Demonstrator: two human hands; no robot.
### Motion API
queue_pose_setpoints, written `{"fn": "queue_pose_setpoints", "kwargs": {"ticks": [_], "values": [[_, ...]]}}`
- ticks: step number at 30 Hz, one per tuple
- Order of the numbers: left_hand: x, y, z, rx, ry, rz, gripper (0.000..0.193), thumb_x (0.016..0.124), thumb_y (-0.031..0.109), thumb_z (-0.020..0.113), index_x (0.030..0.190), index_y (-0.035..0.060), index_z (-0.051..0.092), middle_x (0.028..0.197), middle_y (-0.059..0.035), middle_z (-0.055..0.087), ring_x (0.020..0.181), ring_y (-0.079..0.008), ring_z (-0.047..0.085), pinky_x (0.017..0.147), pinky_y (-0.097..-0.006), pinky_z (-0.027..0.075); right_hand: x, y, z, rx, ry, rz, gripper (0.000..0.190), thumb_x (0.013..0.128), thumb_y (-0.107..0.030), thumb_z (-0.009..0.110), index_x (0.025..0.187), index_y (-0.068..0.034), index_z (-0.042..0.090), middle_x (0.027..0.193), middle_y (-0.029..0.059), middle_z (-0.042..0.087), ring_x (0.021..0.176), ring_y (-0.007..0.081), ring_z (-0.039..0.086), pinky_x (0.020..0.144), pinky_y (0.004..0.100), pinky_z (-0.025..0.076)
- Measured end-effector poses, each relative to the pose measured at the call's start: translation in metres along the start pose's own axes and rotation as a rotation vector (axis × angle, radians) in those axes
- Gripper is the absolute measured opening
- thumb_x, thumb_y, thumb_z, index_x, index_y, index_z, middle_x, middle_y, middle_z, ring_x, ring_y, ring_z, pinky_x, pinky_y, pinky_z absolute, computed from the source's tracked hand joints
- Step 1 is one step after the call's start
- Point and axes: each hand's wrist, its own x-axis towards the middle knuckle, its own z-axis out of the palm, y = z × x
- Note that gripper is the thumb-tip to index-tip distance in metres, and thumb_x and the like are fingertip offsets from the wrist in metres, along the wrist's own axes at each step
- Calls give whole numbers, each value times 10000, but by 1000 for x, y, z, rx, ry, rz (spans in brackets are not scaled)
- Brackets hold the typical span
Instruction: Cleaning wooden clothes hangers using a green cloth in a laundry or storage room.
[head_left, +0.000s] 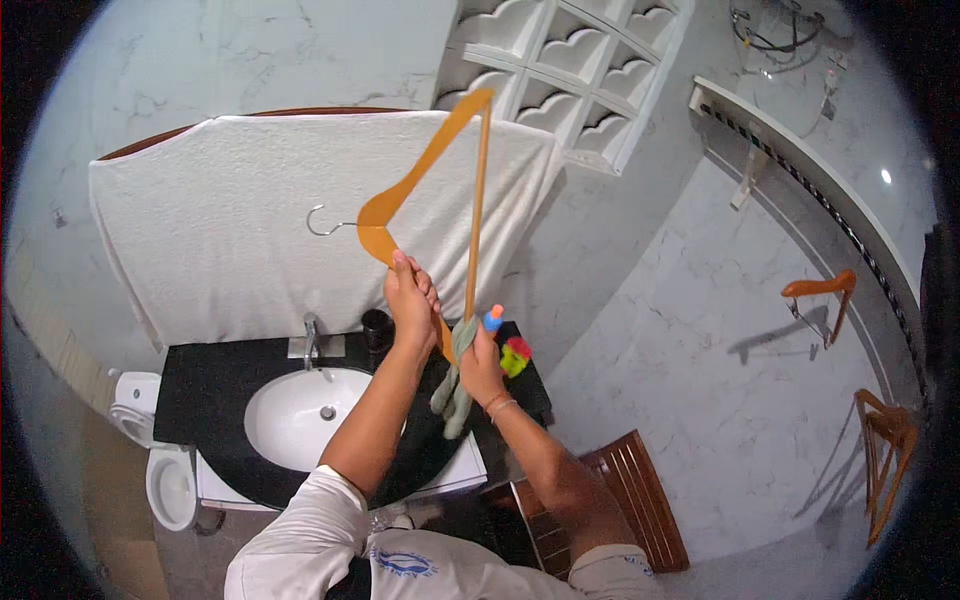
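My left hand (412, 307) grips one arm of a wooden clothes hanger (424, 166), just below the neck. The hanger is turned on its side, with its metal hook (324, 223) to the left and its trouser bar (478, 217) to the right. A grey-green cloth (465, 336) is bunched around the hanger's lower end, in the grasp of my right hand (482, 367); its tails dangle over the counter. A small blue and orange object (493, 321) sticks up beside my right fingers; I cannot tell whether it is held.
Below is a black countertop (202, 375) with a white basin (289, 420), chrome faucet (310, 341), dark cup (377, 330) and red-yellow item (516, 356). A white towel (247, 225) covers most of a wood-framed panel behind. Wooden hangers (889, 431) hang at right, a slatted wooden rack (637, 502) below.
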Motion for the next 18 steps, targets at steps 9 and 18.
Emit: {"fn": "queue_pose_setpoints", "kwargs": {"ticks": [9, 18], "values": [[-39, 7, -20, -49, 127, 82, 436, 1099, 579, 420, 969, 163, 414, 616, 36, 338, 460, -92, 334, 410, -260, 324, 79, -38, 15, 17, -21, -33, 172, 1020, -95, 470, 1097, 29, 561, 905, 283, 642, 912, 507, 615, 771, 537, 480], [-34, 11, -50, 131, 4, 51, 445, 1107, 559, 422, 931, 151, 447, 589, 47, 381, 422, -69, 337, 382, -255, 284, 58, -45, 34, 246, 163, -35, 249, 1046, -141, 481, 1187, 44, 570, 1015, 186, 649, 970, 290, 634, 892, 396, 500]]}}
